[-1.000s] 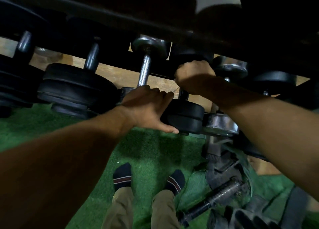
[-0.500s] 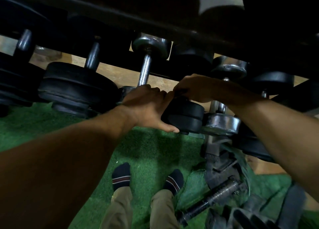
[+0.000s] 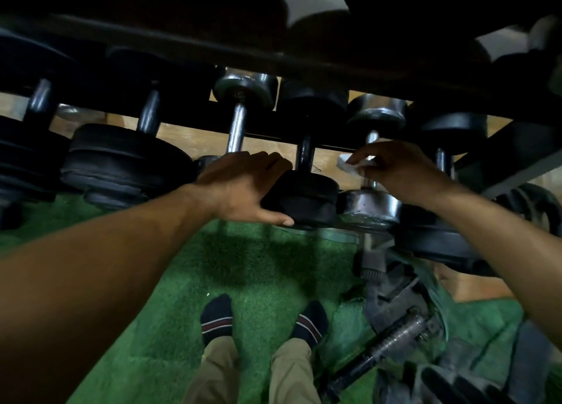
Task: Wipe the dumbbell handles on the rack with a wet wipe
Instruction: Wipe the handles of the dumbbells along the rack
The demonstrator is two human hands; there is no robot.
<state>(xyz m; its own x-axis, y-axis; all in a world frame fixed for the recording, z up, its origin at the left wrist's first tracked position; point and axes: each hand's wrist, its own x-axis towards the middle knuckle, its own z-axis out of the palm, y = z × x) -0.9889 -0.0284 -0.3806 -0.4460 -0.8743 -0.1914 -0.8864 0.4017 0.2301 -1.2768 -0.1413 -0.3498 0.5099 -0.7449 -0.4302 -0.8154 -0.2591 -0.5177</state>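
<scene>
Two hands at the rack (image 3: 213, 53), each on a different dumbbell. Left hand (image 3: 243, 187) lies spread over the near end of the black dumbbell (image 3: 304, 199), thumb hooked under the plate — bracing it, not closed round anything. Right hand (image 3: 398, 172) is pinched shut on the wet wipe (image 3: 346, 163), a small crumpled white wad that sticks out past the fingertips on the hand's left; it looks bunched rather than spread flat. The wipe sits just beside the handle of the chrome dumbbell (image 3: 372, 208), whose grip runs up under the fingers; whether wipe and metal actually touch cannot be told through the motion blur. Risks, as judged from here: a wad this small may cover only one face of the handle, so the far side could go unwiped unless the hand wraps round; a hard stroke could roll the chrome dumbbell on its rails, since the bracing hand is on its neighbour, not on it; the wipe could slip from so light a pinch and drop to the green turf (image 3: 243, 266) below. Handle looks bright, smooth steel, partly hidden by the fingers.
</scene>
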